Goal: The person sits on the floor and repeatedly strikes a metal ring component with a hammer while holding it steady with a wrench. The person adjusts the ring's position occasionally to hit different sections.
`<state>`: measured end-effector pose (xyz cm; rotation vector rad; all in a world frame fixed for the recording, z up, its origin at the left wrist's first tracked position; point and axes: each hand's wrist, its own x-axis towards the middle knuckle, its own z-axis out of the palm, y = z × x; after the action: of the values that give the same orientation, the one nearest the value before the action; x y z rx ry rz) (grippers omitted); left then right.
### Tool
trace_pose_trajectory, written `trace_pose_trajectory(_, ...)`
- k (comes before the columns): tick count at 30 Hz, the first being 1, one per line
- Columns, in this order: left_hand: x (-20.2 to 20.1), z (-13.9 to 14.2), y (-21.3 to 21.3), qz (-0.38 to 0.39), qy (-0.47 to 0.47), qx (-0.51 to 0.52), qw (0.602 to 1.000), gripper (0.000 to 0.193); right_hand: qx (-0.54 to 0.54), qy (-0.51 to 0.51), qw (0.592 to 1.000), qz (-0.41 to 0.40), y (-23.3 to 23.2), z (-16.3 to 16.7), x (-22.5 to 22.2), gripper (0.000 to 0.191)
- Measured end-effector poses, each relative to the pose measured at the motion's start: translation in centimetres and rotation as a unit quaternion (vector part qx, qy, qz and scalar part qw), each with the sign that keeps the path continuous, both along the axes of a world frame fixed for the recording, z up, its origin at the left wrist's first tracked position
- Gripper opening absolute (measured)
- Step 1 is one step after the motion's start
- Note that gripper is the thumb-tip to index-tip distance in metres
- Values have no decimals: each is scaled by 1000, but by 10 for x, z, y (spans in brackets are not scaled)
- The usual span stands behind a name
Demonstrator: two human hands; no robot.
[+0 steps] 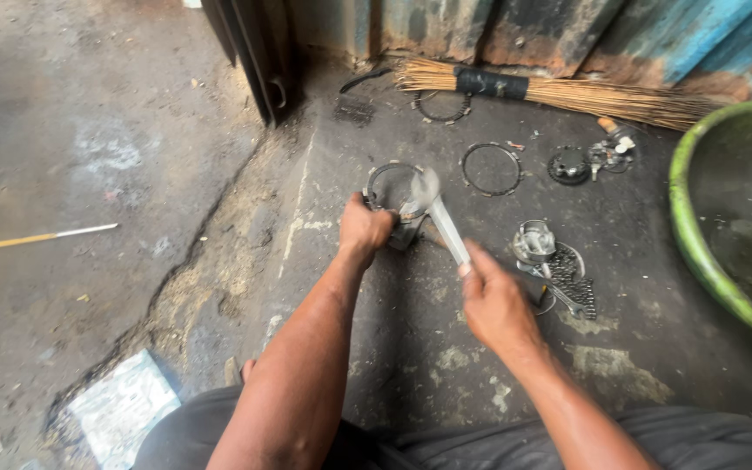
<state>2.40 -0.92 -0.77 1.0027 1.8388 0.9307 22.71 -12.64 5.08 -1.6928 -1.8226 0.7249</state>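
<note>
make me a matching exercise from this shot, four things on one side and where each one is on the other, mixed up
Things:
1. spanner
2. broom
3. green basin
4. chain

Places:
A. at the right edge of the view
B. lying along the foot of the metal wall
C. on the floor just right of the right hand
D. gripped in the right hand

Pairs: 1-D, 2-B, 3-A, 4-C

The right hand grips the spanner; the left hand steadies a metal part on the floor.
</note>
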Motion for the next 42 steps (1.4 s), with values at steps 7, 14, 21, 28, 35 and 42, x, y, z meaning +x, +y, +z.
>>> trace_pose_trajectory(7,1,5,4,35,-122,-14,992,60,-192,-77,976,-64,-1,1,-7,56)
trace_pose_trajectory(14,0,-5,7,41,-127,7,991,54,-13,195,976,-92,6,-22,7,55)
trace_pose_trajectory(21,0,-7,9,29,-21,25,999,55,-44,-45,997,-39,5,-8,-8,47)
trace_pose_trajectory(28,1,-1,6,32,-93,-11,995,58,-66,-54,995,-55,4,-7,-11,50)
trace_pose_trajectory(35,-1,-7,8,42,-58,-9,997,66,19,155,983,-96,4,-12,-7,48)
trace_pose_trajectory(42,-1,-6,9,28,-69,12,997,59,-68,24,996,-53,8,-8,-6,51)
